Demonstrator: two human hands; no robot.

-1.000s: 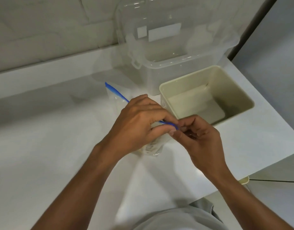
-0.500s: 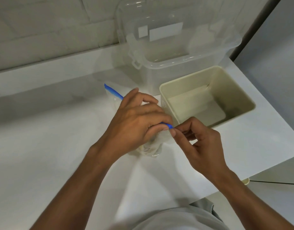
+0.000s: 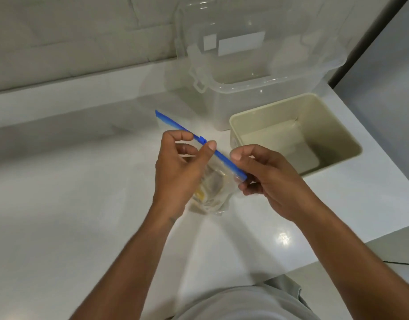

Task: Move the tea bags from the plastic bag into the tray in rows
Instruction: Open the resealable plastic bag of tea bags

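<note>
A clear plastic bag (image 3: pixel 214 192) with a blue zip strip (image 3: pixel 226 161) stands on the white counter, holding several tea bags (image 3: pixel 210 184) that show yellow and grey through the plastic. My left hand (image 3: pixel 178 167) pinches the blue slider (image 3: pixel 202 140) on the strip between thumb and fingers. My right hand (image 3: pixel 265 179) grips the strip's right end. The beige tray (image 3: pixel 235 125), a deep rectangular tub, sits just right of the bag with nothing in it.
A clear plastic storage box (image 3: pixel 256 72) with latches stands behind the tray against the tiled wall. The white counter (image 3: pixel 72 181) ends at an edge close on the right, past the tray. My grey shirt shows at the bottom.
My left hand has slid the blue slider leftward along the strip, away from my right hand. The hands have drawn apart and the bag's contents show between them.
</note>
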